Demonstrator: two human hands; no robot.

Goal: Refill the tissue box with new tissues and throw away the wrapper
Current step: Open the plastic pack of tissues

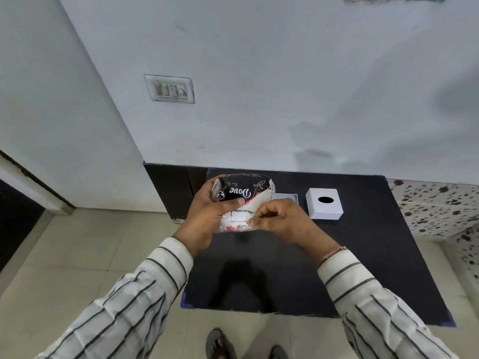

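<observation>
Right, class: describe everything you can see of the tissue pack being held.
The tissue pack is a soft plastic-wrapped bundle, black at the far end with white "Dove" lettering, white with red marks nearer the person. It is held above the black table. The left hand grips its side; the right hand pinches the wrapper's near edge.

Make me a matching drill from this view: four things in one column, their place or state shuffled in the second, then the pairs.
Things:
1. tissue pack
2. white tissue box cover
3. switch plate
4. right hand

Places or states:
A. fixed on the wall
B. standing on the black table, oval hole facing up
C. pinching the wrapper's near edge
D. held above the table in the left hand

Pairs: 1-D, 2-B, 3-A, 4-C
</observation>
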